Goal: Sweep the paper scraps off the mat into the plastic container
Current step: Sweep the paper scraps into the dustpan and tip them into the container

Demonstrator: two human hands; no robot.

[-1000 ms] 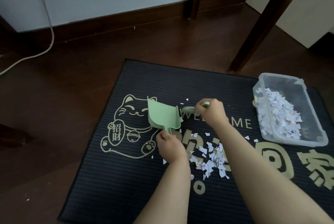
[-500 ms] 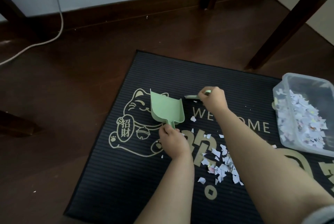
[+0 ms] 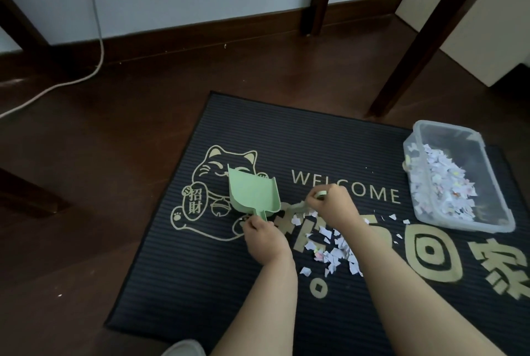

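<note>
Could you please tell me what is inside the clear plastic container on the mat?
The plastic container holds a heap of paper scraps, mostly white, piled along its left side. The floor along its right side shows bare. Whatever lies beneath the heap is covered.

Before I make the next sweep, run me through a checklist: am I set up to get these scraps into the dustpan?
1. Left hand grips the green dustpan by its handle: ok.
2. Right hand holds the small green brush: ok.
3. Dustpan mouth faces the paper scraps: not ok, it opens away, toward the cat print.
4. Dustpan lip flat on the mat: cannot tell.
5. Plastic container open, with room left: ok.
</note>
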